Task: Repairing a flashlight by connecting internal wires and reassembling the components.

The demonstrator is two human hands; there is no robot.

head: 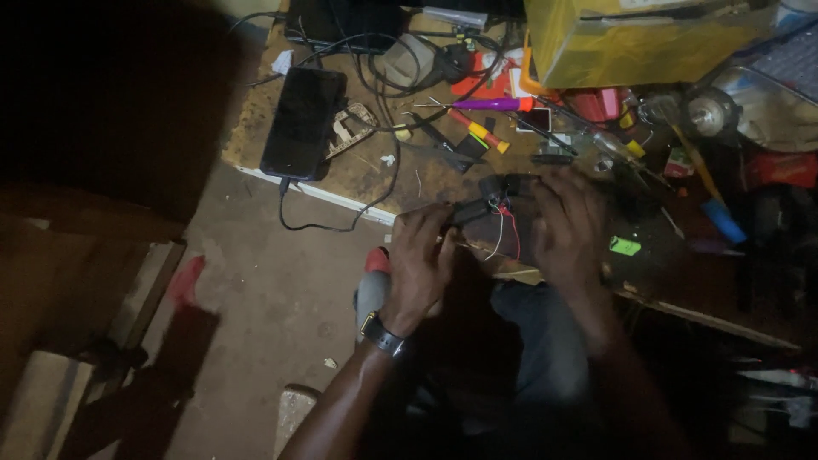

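At the frame's centre, our left hand (423,255) and right hand (567,226) both grasp a small dark electronic module trailing thin red and white wires (503,209), above a cluttered wooden workbench (358,175).

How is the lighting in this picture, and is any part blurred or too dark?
Head view: light falls on the workbench top; the left side and lower right sit in deep shadow; the right hand looks motion-blurred; the left hand is sharper.
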